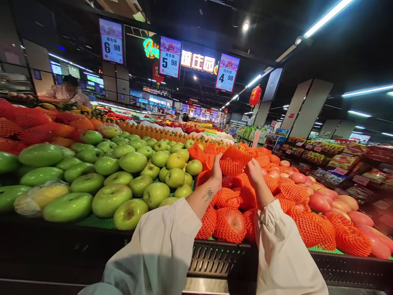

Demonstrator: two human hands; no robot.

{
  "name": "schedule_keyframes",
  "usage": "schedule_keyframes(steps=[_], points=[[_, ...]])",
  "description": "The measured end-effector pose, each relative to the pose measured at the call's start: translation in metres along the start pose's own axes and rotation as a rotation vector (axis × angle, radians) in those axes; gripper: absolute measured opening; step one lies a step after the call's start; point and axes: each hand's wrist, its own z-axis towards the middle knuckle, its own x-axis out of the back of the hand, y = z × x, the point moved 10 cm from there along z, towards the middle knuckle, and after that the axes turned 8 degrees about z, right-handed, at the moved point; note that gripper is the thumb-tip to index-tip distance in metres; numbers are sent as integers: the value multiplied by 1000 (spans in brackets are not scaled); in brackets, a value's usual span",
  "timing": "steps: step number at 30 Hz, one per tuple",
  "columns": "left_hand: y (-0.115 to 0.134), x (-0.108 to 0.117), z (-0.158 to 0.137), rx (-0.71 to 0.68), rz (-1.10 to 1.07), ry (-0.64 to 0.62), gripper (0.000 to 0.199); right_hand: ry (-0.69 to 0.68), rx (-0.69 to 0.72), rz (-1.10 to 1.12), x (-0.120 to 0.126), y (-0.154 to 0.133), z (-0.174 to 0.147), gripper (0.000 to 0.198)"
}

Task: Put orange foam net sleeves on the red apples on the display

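Note:
An orange-red foam net sleeve (236,159) is held up between my two hands, over a heap of red apples in the same kind of sleeves. My left hand (216,171) grips its left side, thumb upward, with most fingers hidden behind the sleeve. At its right edge, my right hand (254,172) is closed in a pinch on the netting. Whether a fruit sits inside the held sleeve cannot be seen. Below my wrists, a sleeved apple (231,224) lies at the front of the display.
Green apples (112,198) are piled on the left, one wrapped fruit (41,197) among them. Bare pinkish-red apples (333,200) lie on the right beside more sleeves. A black slatted crate edge (222,260) borders the front. Across the display at left is another person (69,92). Price signs (170,57) hang overhead.

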Motion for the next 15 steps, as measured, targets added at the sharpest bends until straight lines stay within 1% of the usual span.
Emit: schedule_keyframes(steps=[2, 5, 7, 10, 12, 15], points=[[-3, 6, 3, 7, -46, 37, 52, -45, -127, 99, -2, 10, -3, 53], [-10, 12, 6, 51, -68, 70, 51, -139, -216, 209, -11, 13, -7, 58], [-12, 15, 7, 58, -70, 80, 50, -118, -238, 258, -9, 14, -8, 52], [-11, 16, 10, 36, -73, 82, 48, -73, -255, 317, -6, 16, -7, 36], [-9, 16, 11, 19, -82, 86, 48, -92, -255, 336, -10, 16, -9, 31], [-7, 17, 12, 8, -104, 90, 49, -146, -227, 331, -19, 12, -14, 29]])
